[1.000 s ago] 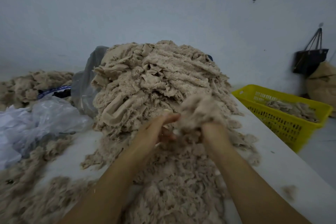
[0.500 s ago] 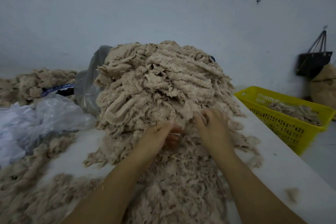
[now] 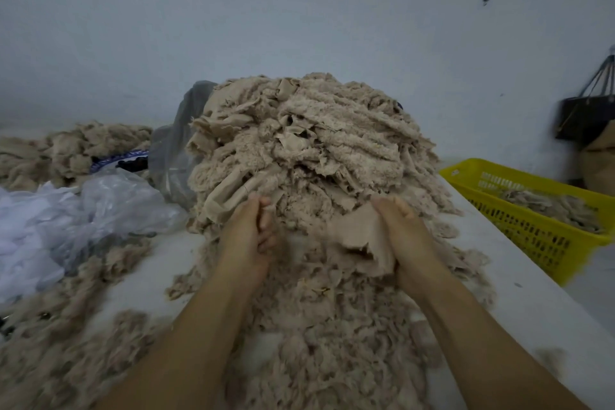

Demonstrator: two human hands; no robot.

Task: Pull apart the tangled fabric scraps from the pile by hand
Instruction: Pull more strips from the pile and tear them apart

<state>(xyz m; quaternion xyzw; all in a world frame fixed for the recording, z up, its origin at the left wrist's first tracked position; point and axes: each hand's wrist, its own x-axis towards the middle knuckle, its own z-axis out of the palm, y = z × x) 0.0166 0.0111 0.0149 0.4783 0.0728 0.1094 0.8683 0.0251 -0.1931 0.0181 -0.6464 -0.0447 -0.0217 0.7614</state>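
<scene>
Gripping a flat beige scrap (image 3: 362, 240) with the right hand (image 3: 404, 233), fingers (image 3: 387, 207) curled round its edge. The left hand (image 3: 244, 236) is curled at the foot of the pile (image 3: 299, 150), holding something or not, I can't tell. That heap sits mid-surface (image 3: 506, 293), tall and loose. Tug hard from the bottom and it could slump over the right edge, missing the yellow basket (image 3: 532, 236).

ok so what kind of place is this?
Probably a textile-waste sorting workshop: a large pile of beige fabric scraps on a white table, a yellow plastic basket with more scraps beside it, clear plastic bags at the left.
</scene>
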